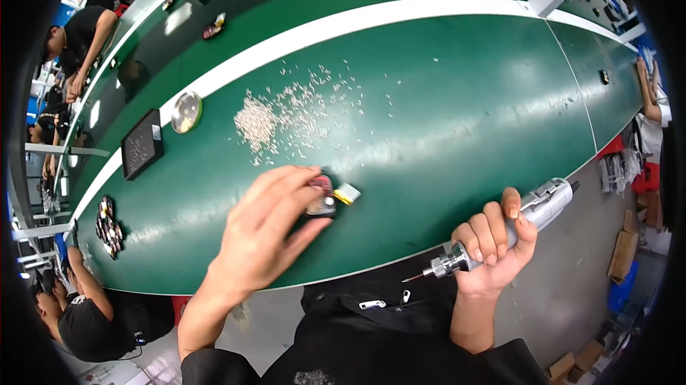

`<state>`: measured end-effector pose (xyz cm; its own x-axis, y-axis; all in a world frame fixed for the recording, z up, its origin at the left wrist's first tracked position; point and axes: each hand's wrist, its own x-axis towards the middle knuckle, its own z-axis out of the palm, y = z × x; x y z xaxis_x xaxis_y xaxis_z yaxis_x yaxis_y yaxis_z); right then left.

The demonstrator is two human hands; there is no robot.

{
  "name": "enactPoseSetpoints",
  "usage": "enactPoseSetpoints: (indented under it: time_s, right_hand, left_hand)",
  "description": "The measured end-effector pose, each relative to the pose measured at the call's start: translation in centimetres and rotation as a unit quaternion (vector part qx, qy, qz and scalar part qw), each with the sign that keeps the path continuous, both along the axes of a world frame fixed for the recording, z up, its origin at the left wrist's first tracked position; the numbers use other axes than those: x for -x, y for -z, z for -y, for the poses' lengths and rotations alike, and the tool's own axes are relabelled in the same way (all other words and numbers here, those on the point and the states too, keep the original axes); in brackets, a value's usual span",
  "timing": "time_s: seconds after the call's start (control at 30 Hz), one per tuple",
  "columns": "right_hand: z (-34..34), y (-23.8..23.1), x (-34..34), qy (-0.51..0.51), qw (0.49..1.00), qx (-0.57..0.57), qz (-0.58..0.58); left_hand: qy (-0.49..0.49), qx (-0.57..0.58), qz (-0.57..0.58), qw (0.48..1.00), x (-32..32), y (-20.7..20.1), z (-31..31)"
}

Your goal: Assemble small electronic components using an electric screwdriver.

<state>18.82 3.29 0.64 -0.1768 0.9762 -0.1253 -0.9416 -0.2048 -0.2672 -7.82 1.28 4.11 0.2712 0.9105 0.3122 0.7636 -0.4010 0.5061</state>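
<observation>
My left hand (261, 228) is closed around a small dark rounded device (326, 206) on the green table, with reddish parts showing inside. A silver pouch battery with yellow tape (347, 193) sticks out on its right side. At the table's front edge, my right hand (496, 246) grips a silver electric screwdriver (547, 206); its thin bit points left and down, apart from the device. A heap of small pale screw-like pieces (255, 122) lies beyond my left hand, with many more scattered to its right.
A black tray (158, 129) and a round dish (199, 112) stand at the far left. Nearer is a pile of small dark devices (109, 228). Beyond the white rail (371, 12) runs a green conveyor belt (300, 1) carrying several devices. Other people sit left and right.
</observation>
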Motion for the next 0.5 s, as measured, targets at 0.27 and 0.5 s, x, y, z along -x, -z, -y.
enactPoseSetpoints:
  time_s: [0.27, 0.5]
  right_hand:
    - [2.7, 0.2, 0.1, -0.067, 0.997, -0.038, 0.016]
    - [4.9, 1.0, 2.1, -0.145, 0.988, -0.047, 0.016]
  left_hand:
    - [0.012, 0.084, 0.025, 0.996, -5.4, 1.8, 2.5]
    - [-0.004, 0.057, 0.038, 0.998, -6.5, 2.2, 2.1]
